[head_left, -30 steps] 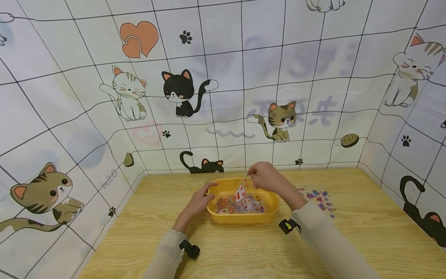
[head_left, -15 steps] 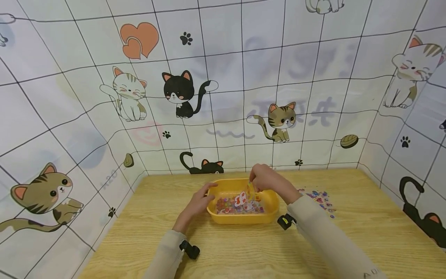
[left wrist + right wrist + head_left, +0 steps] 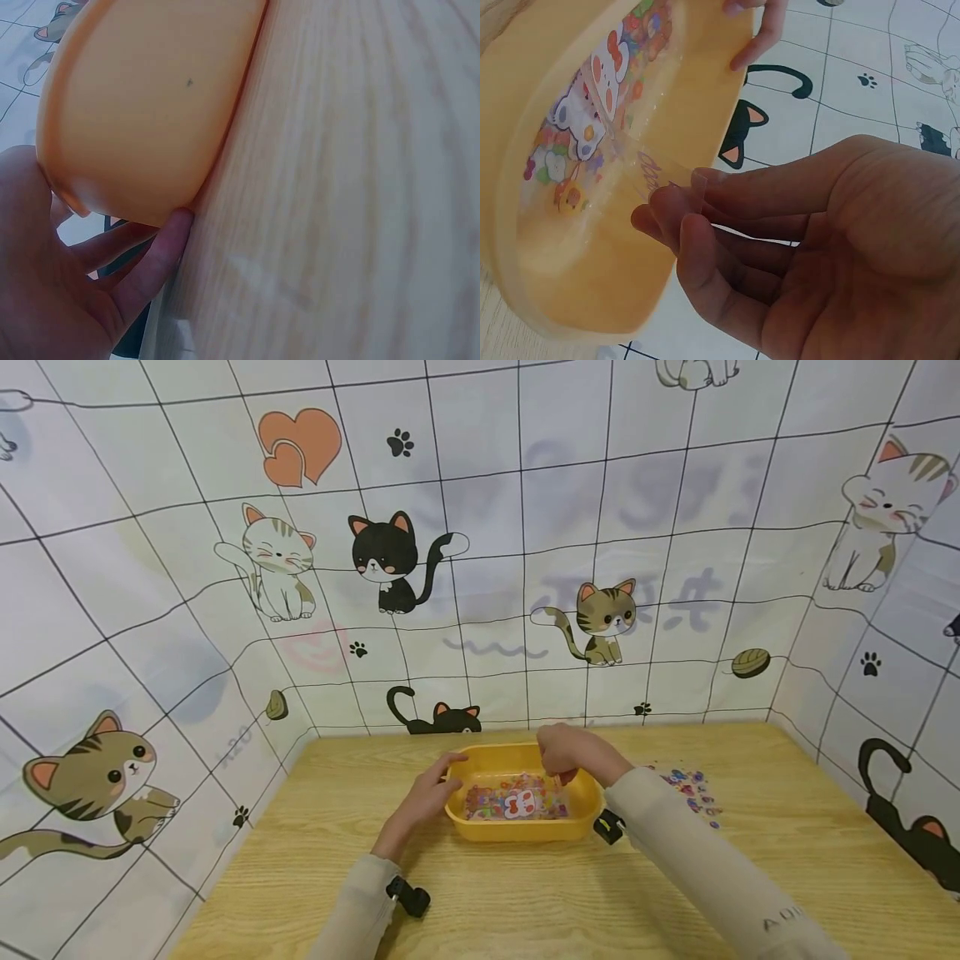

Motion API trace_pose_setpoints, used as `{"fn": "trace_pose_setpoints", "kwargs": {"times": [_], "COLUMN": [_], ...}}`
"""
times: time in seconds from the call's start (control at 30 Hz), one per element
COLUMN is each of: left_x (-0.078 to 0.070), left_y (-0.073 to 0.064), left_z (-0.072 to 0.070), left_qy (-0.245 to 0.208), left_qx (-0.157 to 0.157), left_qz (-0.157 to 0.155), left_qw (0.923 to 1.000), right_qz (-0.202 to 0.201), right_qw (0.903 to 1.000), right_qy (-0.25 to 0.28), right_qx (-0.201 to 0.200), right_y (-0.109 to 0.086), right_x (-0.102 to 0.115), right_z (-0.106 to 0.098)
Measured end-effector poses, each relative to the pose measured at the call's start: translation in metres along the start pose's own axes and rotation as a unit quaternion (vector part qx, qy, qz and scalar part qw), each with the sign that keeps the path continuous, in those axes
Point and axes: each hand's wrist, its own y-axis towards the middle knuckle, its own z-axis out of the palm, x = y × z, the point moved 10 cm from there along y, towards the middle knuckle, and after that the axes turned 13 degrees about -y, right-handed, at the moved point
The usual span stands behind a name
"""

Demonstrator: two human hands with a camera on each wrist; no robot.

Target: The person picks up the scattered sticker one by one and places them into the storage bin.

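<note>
A yellow plastic basin [image 3: 517, 832] rests on the wooden table in the head view. My left hand [image 3: 427, 792] holds its left end; in the left wrist view the hand lies against the basin's outer end wall, one fingertip [image 3: 178, 217] low near the table. In the right wrist view my right hand [image 3: 772, 247] pinches one end of a clear plastic bag [image 3: 667, 176] with purple lettering. A white rabbit face with a red bow [image 3: 611, 71] is printed toward its lower end, inside the basin. Under it lie colourful cartoon pieces [image 3: 574, 120]; their exact kind is unclear.
Several small colourful pieces [image 3: 693, 789] lie scattered on the table [image 3: 510, 893] right of the basin, partly behind my right sleeve [image 3: 675, 827]. A cat-print cloth [image 3: 487, 568] rises behind and at both sides.
My right hand has gone down toward the basin's right end. The clear bag with the rabbit face has sunk from hanging upright to lying low in the basin. My left hand has stayed put.
</note>
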Motion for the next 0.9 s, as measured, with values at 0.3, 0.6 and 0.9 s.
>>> {"fn": "trace_pose_setpoints", "kwargs": {"times": [0.3,0.6,0.9], "left_x": [0.002,0.002,0.002], "left_y": [0.000,0.000,0.000], "left_z": [-0.001,0.000,0.000], "left_qy": [-0.003,-0.001,-0.001], "left_qx": [-0.004,-0.005,-0.001], "left_qz": [-0.001,-0.006,-0.004], "left_qw": [1.0000,1.0000,1.0000], "right_qz": [0.013,0.024,0.032], "right_qw": [0.9997,0.9994,0.9985], "right_qy": [-0.020,-0.017,-0.036], "right_qx": [0.010,0.019,0.026], "right_y": [0.001,0.009,0.017], "right_x": [0.002,-0.001,-0.002], "right_z": [0.003,0.009,0.017]}}
